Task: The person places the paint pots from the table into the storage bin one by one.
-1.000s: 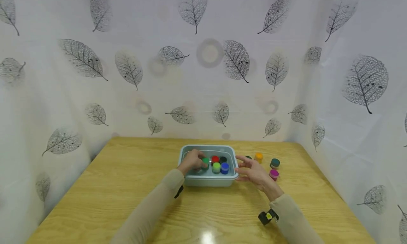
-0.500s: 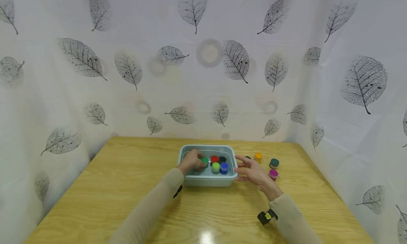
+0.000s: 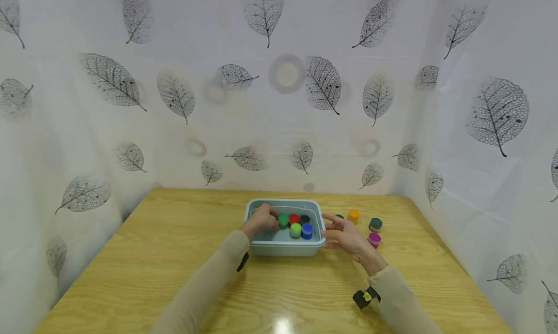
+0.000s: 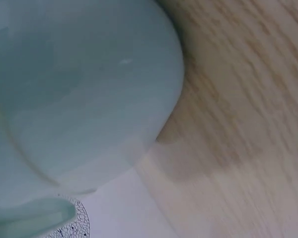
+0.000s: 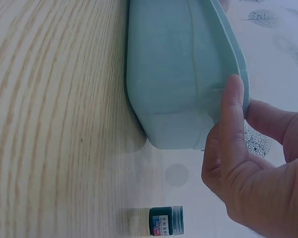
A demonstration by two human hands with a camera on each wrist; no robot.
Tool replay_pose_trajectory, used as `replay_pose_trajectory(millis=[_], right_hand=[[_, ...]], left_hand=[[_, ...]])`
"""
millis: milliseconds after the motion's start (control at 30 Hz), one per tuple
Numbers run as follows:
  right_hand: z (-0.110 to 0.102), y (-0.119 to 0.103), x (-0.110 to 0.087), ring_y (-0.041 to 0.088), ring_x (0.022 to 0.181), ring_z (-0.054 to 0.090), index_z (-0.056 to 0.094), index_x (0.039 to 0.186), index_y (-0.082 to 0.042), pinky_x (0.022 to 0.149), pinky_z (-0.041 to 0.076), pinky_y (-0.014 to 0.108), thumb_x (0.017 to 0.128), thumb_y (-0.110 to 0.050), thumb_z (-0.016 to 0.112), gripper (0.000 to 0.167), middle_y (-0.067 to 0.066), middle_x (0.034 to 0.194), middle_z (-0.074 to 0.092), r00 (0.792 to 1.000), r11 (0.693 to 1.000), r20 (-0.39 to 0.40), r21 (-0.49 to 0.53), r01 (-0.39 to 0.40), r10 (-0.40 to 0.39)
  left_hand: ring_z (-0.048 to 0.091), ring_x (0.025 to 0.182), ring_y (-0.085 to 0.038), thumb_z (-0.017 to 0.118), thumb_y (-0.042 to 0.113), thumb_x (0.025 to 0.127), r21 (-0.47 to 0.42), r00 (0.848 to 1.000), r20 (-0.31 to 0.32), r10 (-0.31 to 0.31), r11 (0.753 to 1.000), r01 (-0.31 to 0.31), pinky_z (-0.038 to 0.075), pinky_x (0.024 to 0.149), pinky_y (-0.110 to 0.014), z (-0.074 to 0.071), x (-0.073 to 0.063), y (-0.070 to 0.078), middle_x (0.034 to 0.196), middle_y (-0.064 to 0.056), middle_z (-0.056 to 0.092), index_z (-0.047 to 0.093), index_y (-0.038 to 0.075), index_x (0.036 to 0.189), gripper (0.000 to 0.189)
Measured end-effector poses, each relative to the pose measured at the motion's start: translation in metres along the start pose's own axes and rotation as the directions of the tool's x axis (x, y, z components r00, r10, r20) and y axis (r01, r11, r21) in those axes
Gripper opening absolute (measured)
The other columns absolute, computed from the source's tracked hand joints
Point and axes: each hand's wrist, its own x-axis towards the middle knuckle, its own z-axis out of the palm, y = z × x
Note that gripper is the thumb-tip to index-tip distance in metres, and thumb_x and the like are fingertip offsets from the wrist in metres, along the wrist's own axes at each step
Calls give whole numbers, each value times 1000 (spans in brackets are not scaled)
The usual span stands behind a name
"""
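Observation:
A pale blue-green plastic bin [image 3: 285,250] stands on the table. In it are a green paint jar [image 3: 283,220], a red one [image 3: 294,219], a black one [image 3: 305,219], a lime one [image 3: 295,230] and a blue one [image 3: 307,231]. My left hand [image 3: 262,219] is inside the bin, just left of the green jar and seemingly holding nothing. The left wrist view shows the bin's wall [image 4: 104,89], not the hand. My right hand [image 3: 348,237] touches the bin's right rim with extended fingers [image 5: 232,106]; the right wrist view confirms this contact.
Right of the bin on the wooden table [image 3: 174,256] stand an orange jar [image 3: 353,217], a dark teal jar [image 3: 375,224], a magenta jar [image 3: 374,240] and a dark jar [image 3: 339,218] half hidden by my right hand. A leaf-patterned curtain [image 3: 279,130] hangs behind.
My left hand has let go of the green jar and drawn slightly left, leaving the jar beside the red one. The right hand stays at the rim.

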Motion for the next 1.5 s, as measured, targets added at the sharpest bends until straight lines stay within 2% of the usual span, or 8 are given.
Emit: replay_pose_trajectory(millis=[267, 600, 733, 867, 1100, 1233, 1333, 1500], right_hand=[[1, 1, -1, 20, 91, 66, 35, 151, -8, 83, 61, 39, 94, -7, 64, 65, 16, 117, 50, 1000, 1000, -2, -5, 0, 0], [-2, -1, -5, 24, 102, 66, 33, 150, 1, 86, 60, 38, 95, -7, 62, 62, 33, 140, 40, 1000, 1000, 11, 7, 21, -22], [-7, 0, -8, 19, 102, 65, 34, 148, 5, 87, 60, 38, 96, -5, 60, 59, 33, 140, 41, 999, 999, -10, 1, 46, -46], [-12, 0, -9, 15, 103, 64, 35, 147, 6, 88, 60, 36, 97, -7, 60, 58, 32, 140, 43, 997, 998, -25, -21, 66, -66], [-21, -1, -10, 26, 120, 58, 42, 145, 0, 89, 59, 32, 97, -12, 61, 53, 29, 145, 43, 989, 995, -122, -52, 82, -88], [-28, -1, -14, 14, 109, 63, 43, 144, 3, 90, 58, 30, 98, -14, 60, 51, 28, 143, 46, 978, 989, -164, -102, 111, -127], [-33, -1, -16, 5, 99, 65, 45, 142, 5, 91, 57, 30, 98, -15, 60, 50, 28, 141, 48, 965, 981, -208, -145, 131, -160], [-39, -2, -18, 5, 108, 59, 49, 140, 1, 93, 53, 20, 98, -17, 60, 47, 23, 142, 50, 946, 968, -282, -230, 97, -162]], left_hand=[[66, 90, -23, 61, 7, 94, 6, 999, 0, 44, 999, -44, 59, 82, -35, -13, -9, 7, 115, -17, 66, 62, -4, 122, 31], [67, 87, -20, 60, 14, 97, -117, 995, -54, 87, 989, -93, 60, 79, -33, -26, -22, 11, 112, -16, 68, 63, 0, 121, 28], [66, 84, -18, 61, 16, 97, -180, 987, -93, 128, 973, -143, 60, 76, -32, -32, -28, 9, 109, -17, 68, 65, 1, 120, 28], [64, 78, -16, 61, 16, 97, -173, 976, -145, 160, 968, -184, 58, 68, -34, -37, -36, 5, 104, -17, 69, 66, 0, 118, 26], [58, 66, -15, 61, 18, 97, -194, 955, -225, 194, 951, -239, 52, 60, -29, -44, -50, -4, 96, -18, 70, 70, 2, 107, 20], [57, 65, -16, 63, 16, 96, -178, 948, -251, 198, 953, -246, 49, 57, -25, -47, -58, -14, 92, -17, 70, 72, 5, 98, 14], [58, 71, -16, 65, 15, 94, -153, 945, -275, 177, 962, -224, 51, 61, -24, -49, -63, -22, 92, -11, 70, 72, 4, 102, 15], [60, 83, -18, 71, 11, 88, -94, 929, -324, 177, 971, -218, 53, 71, -26, -52, -70, -34, 95, -8, 68, 71, 1, 107, 21]])
